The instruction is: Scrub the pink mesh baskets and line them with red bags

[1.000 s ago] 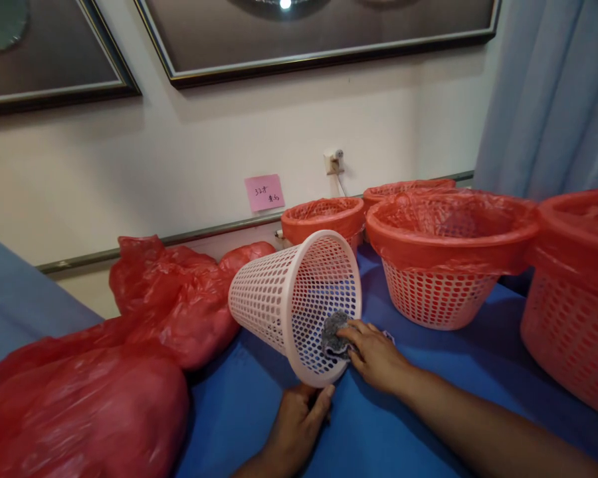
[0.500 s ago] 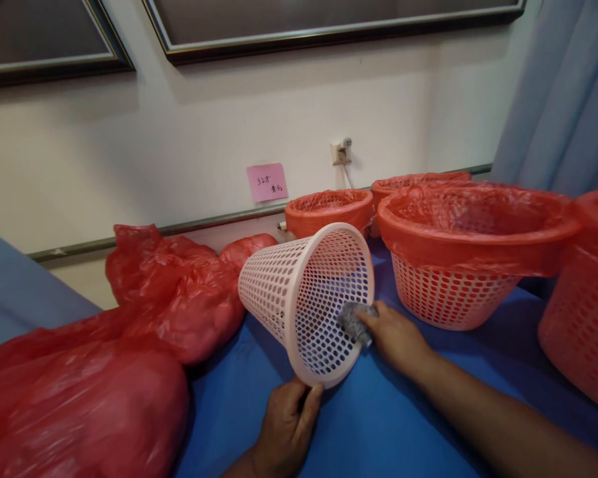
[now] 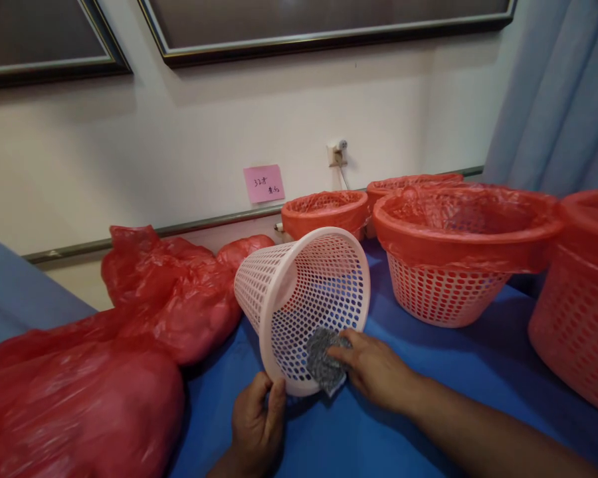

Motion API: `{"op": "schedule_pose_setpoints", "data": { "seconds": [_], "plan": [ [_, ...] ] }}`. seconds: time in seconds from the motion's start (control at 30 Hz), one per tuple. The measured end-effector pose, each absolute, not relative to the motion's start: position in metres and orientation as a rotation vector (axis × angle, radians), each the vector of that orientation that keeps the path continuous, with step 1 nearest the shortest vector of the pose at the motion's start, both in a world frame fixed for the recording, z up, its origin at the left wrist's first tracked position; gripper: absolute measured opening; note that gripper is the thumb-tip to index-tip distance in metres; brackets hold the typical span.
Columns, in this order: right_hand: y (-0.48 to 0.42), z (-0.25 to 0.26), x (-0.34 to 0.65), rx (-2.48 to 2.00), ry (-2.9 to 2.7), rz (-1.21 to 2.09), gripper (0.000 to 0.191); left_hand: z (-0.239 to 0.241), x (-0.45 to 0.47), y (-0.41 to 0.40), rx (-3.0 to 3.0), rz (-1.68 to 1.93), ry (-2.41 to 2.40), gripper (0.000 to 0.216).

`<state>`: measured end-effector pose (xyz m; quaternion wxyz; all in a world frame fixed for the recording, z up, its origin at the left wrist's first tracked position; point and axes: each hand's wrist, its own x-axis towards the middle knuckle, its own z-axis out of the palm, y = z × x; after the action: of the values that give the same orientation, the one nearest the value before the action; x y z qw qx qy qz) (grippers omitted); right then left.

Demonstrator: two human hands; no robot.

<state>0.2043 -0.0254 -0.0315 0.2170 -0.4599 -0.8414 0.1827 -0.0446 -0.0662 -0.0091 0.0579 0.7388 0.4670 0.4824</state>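
Observation:
A white plastic wastebasket (image 3: pixel 266 285) with a lattice of holes lies tilted on its side, its open mouth turned towards me. My left hand (image 3: pixel 259 421) pinches its rim at the lower left, thumb on the near side. In my right hand (image 3: pixel 373 368) is a grey cleaning cloth (image 3: pixel 323 358), pressed against the lower right of the rim and partly inside the mouth. The fingertips behind the cloth are hidden. Under the basket spreads a blue table cover (image 3: pixel 369 438).
Large red plastic bags (image 3: pixel 99 405), bulging, crowd the left side. Red-lined baskets (image 3: pixel 448 289) stand to the right and behind, with another basket (image 3: pixel 578 318) at the right edge. On the wall are a pink note (image 3: pixel 264 183) and a socket (image 3: pixel 337 155). A blue curtain (image 3: pixel 548 99) hangs at right.
My right hand has slid the cloth left and down along the rim. My left hand has shifted left with its grip, and the basket's mouth has turned more towards me.

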Motion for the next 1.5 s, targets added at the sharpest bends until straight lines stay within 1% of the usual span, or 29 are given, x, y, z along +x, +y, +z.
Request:
{"op": "schedule_pose_setpoints", "data": {
  "seconds": [0.03,0.1,0.17,0.23,0.27,0.4,0.47,0.6,0.67,0.73,0.8,0.87,0.97,1.03,1.2,1.27,1.3,1.37,1.43,1.5],
  "plan": [
    [-0.019,-0.028,0.209,-1.443,-2.301,0.402,0.057,-0.008,-0.048,-0.066,2.237,1.459,1.461,0.039],
    [-0.006,-0.022,0.219,-1.744,-2.201,0.213,0.057,-0.006,-0.054,-0.066,2.198,1.455,1.523,0.039],
    [0.0,-0.02,0.225,-1.854,-2.152,0.158,0.06,-0.005,-0.055,-0.066,2.117,1.475,1.533,0.039],
    [-0.004,-0.023,0.223,-1.782,-2.188,0.246,0.06,-0.008,-0.052,-0.065,2.055,1.44,1.495,0.038],
    [-0.008,-0.026,0.22,-1.709,-2.214,0.314,0.061,-0.01,-0.049,-0.064,2.053,1.368,1.456,0.037],
    [-0.025,-0.038,0.204,-1.347,-2.289,0.546,0.063,-0.023,-0.034,-0.06,2.139,0.867,1.33,0.029],
    [-0.03,-0.04,0.2,-1.202,-2.312,0.614,0.064,-0.029,-0.029,-0.059,2.15,0.797,1.286,0.028],
    [-0.03,-0.039,0.198,-1.051,-2.329,0.668,0.067,-0.031,-0.03,-0.059,2.147,0.877,1.239,0.043],
    [-0.026,-0.036,0.201,-1.097,-2.362,0.603,0.064,-0.026,-0.034,-0.06,2.17,0.935,1.297,0.045],
    [-0.018,-0.03,0.208,-1.315,-2.36,0.452,0.055,-0.019,-0.038,-0.063,2.204,1.045,1.356,0.044],
    [-0.006,-0.023,0.221,-1.619,-2.263,0.271,0.05,-0.011,-0.041,-0.064,2.233,1.183,1.391,0.043],
    [0.004,-0.017,0.234,-1.831,-2.126,0.132,0.051,-0.006,-0.043,-0.065,2.246,1.298,1.41,0.041],
    [0.005,-0.016,0.237,-1.887,-2.073,0.101,0.054,-0.003,-0.044,-0.065,2.236,1.373,1.4,0.039],
    [-0.006,-0.021,0.225,-1.765,-2.171,0.216,0.053,-0.003,-0.043,-0.065,2.222,1.376,1.389,0.04],
    [-0.04,-0.03,0.19,-1.03,-2.323,0.67,0.058,-0.003,-0.042,-0.065,2.136,1.414,1.388,0.042],
    [-0.04,-0.029,0.189,-0.95,-2.338,0.701,0.058,-0.004,-0.045,-0.066,2.122,1.422,1.394,0.042],
    [-0.036,-0.027,0.192,-1.012,-2.355,0.651,0.056,-0.004,-0.047,-0.066,2.127,1.413,1.409,0.042],
    [-0.022,-0.023,0.203,-1.306,-2.354,0.439,0.052,-0.003,-0.052,-0.067,2.131,1.412,1.483,0.043],
    [-0.008,-0.019,0.217,-1.645,-2.262,0.192,0.053,-0.002,-0.057,-0.067,2.107,1.465,1.564,0.045],
    [0.002,-0.019,0.227,-1.814,-2.169,0.074,0.055,0.0,-0.059,-0.067,2.056,1.525,1.608,0.047]
  ]
}}
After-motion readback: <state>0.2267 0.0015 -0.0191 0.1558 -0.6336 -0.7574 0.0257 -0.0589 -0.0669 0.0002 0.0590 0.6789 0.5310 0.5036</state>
